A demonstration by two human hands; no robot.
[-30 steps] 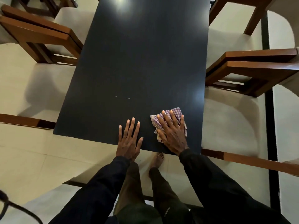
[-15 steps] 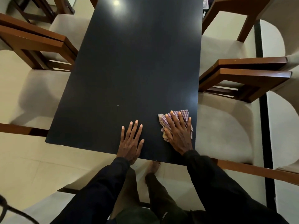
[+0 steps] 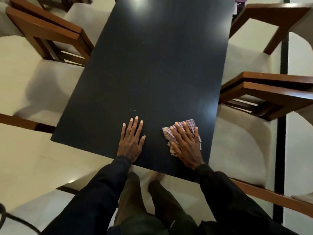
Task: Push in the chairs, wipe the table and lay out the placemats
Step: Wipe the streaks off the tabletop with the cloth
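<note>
Head view: a crumpled purple-and-white checked cloth [image 3: 189, 125] is pressed under the flat, straight-fingered right hand [image 3: 185, 146] at the near right corner of the matt black rectangular table [image 3: 152, 65]. The left hand [image 3: 131, 141] is laid flat and empty at the middle of the table's near edge. The table's long axis runs away from the person; the stretch left to wipe is judged to lie ahead and leftward of the cloth.

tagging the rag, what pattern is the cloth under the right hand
Purple-and-white check cloth, with a beige patch at its near edge; head view.
</note>
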